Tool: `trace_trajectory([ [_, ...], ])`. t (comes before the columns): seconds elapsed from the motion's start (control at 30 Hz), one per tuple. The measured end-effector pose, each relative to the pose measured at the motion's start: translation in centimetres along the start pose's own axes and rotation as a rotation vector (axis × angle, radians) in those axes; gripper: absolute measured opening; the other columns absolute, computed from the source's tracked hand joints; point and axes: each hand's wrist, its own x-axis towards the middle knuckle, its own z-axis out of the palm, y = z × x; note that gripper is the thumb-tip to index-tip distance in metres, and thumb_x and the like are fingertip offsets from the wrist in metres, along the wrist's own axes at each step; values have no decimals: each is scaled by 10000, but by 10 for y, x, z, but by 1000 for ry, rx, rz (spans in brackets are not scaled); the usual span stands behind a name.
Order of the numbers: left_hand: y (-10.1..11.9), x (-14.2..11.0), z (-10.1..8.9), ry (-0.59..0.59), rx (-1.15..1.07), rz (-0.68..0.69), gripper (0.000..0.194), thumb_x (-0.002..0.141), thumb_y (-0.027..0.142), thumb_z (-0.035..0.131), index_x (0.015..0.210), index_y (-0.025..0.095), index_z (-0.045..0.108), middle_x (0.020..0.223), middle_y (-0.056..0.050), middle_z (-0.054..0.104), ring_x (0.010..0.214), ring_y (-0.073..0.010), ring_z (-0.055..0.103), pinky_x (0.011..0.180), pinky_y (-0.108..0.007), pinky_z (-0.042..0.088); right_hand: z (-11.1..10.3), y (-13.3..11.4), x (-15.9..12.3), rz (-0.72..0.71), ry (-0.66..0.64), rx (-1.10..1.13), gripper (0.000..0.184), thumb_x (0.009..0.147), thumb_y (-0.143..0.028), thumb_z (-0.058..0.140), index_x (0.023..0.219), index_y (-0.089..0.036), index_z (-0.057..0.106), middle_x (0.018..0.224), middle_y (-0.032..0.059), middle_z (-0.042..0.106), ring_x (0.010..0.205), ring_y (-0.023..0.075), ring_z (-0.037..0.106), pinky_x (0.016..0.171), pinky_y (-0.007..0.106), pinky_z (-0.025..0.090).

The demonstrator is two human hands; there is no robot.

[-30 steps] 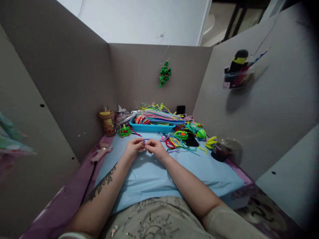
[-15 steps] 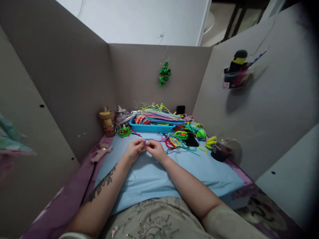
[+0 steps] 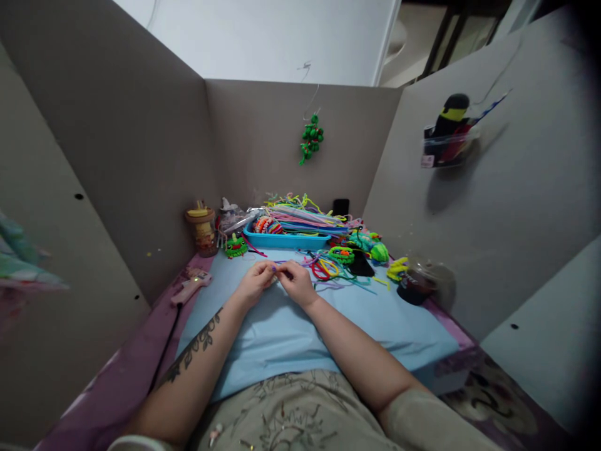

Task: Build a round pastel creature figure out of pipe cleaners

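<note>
My left hand (image 3: pixel 256 280) and my right hand (image 3: pixel 295 280) meet over the light blue mat (image 3: pixel 300 326), fingertips pinched together on a small purple pipe-cleaner piece (image 3: pixel 274 268). Both hands are closed around it. Just beyond my right hand lies a loose tangle of coloured pipe cleaners (image 3: pixel 328 268). Further back stands a blue tray (image 3: pixel 286 240) piled with long pipe cleaners.
A pink glue gun (image 3: pixel 190 285) lies at the left on the purple cloth. A brown jar (image 3: pixel 203 232) stands at the back left, a dark round container (image 3: pixel 413 288) at the right. Grey cardboard walls enclose the desk; a green ornament (image 3: pixel 310 139) hangs on the back wall.
My hands have shifted slightly and drawn closer together around the purple piece; the view has barely moved.
</note>
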Motion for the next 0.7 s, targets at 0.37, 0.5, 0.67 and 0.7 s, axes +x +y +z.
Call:
trace_trajectory([
  [0.37, -3, 0, -1, 113, 162, 68, 475, 712, 612, 627, 794, 144, 600, 582, 34, 480, 507, -80, 389, 480, -197, 300, -1, 1, -2, -87, 25, -84, 195, 814, -198, 557, 992, -189, 636, 844, 55, 605, 731, 171, 546, 688, 293, 457],
  [0.5, -2, 0, -1, 125, 224, 87, 420, 714, 558, 655, 713, 140, 619, 597, 21, 491, 546, -95, 408, 492, -202, 313, -3, 0, -1, -138, 45, -93, 252, 848, -215, 540, 1075, -224, 650, 952, 81, 585, 912, 213, 541, 834, 367, 446],
  [0.67, 2, -2, -1, 90, 255, 90, 409, 729, 546, 645, 676, 140, 626, 586, 23, 454, 530, -91, 362, 476, -208, 274, -4, 1, 0, -171, 54, -78, 237, 853, -206, 561, 1035, -263, 701, 844, 57, 574, 847, 208, 530, 794, 372, 445],
  [0.7, 2, -3, -1, 87, 257, 91, 410, 726, 545, 650, 660, 141, 618, 574, 27, 442, 520, -88, 347, 469, -209, 260, -4, 1, 0, -173, 57, -73, 233, 854, -208, 565, 1029, -266, 706, 834, 54, 572, 839, 206, 529, 785, 370, 445],
])
